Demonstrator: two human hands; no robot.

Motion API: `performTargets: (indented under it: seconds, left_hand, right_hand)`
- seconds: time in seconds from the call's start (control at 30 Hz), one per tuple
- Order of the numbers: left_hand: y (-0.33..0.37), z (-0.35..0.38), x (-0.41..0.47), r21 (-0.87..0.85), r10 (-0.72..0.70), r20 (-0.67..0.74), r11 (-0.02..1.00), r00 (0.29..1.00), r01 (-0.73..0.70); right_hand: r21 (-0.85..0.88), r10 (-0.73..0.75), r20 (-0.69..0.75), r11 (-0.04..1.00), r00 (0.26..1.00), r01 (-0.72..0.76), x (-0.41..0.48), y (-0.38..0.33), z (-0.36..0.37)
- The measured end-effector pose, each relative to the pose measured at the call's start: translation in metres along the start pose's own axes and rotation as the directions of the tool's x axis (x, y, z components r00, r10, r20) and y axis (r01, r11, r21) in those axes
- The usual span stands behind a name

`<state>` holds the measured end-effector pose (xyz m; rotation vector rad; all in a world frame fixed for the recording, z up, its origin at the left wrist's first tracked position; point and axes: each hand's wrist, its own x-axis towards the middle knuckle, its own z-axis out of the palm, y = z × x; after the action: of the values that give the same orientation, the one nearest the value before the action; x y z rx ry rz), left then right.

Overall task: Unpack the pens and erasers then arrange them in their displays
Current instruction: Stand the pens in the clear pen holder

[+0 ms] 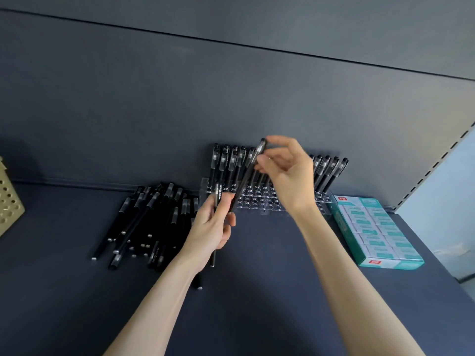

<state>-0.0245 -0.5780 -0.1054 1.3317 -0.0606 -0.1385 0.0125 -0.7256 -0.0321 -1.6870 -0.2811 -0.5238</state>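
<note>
- A clear acrylic pen holder [254, 201] stands against the back panel [231, 98] at the rear of the dark shelf [257, 291]. It has several rows of round holes.
- Black capped pens stand in its back holes in two groups: a left group [226, 163] toward 9 o'clock and a right group [330, 170] toward 3 o'clock. The front rows between them show open holes.
- At 3 o'clock of the holder, just beside it, lies an open teal eraser box [385, 264]. It is filled with wrapped erasers [372, 238] in two columns.
- At 9 o'clock of the holder a loose pile of pens [151, 217] lies crisscrossed on the shelf, caps mostly toward the panel.
- The right hand [285, 170] is up in front of the holder, hiding its middle. Its thumb and fingertips pinch the cap end of a tilted pen [245, 178].
- That pen slants from 1 o'clock down to 7 o'clock over the front holes. Whether its tip sits in a hole cannot be told.
- The left hand [213, 227], at 7 o'clock of the holder, has its fingers curled round a second pen [218, 195], held roughly along the 12-to-6 line.
- One stray pen [199, 283] lies partly under the left forearm.
- A beige perforated basket [7, 201] sits at the far 9 o'clock edge, well apart.
- A slotted upright [437, 163] borders the shelf toward 3 o'clock.
</note>
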Motion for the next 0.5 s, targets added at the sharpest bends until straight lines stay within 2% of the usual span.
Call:
performTargets:
  seconds: [0.1,0.17,0.27,0.4,0.5]
  left_hand:
    - [-0.001,-0.003,0.004,-0.055,0.001,-0.076,0.998,0.997,-0.005]
    - [-0.002,-0.003,0.005,-0.128,0.008,-0.104,0.992,0.995,-0.021]
    - [-0.003,-0.003,0.004,-0.115,0.055,-0.111,0.991,0.992,-0.067]
    - [0.000,-0.005,0.004,-0.022,0.098,-0.091,0.995,0.991,-0.100]
    - [0.001,-0.006,0.005,-0.111,0.061,-0.110,0.991,0.992,-0.073]
  right_hand:
    - [-0.127,-0.098,-0.127,0.989,0.987,0.082,0.013,0.000,0.001]
    - [-0.186,-0.145,-0.153,0.976,0.978,0.115,0.018,0.004,0.006]
    - [-0.271,-0.226,-0.133,0.945,0.965,0.184,0.018,0.013,0.014]
    - [-0.290,-0.255,-0.114,0.933,0.960,0.213,0.017,0.021,0.020]
    - [-0.318,-0.252,-0.098,0.925,0.963,0.210,0.017,0.025,0.022]
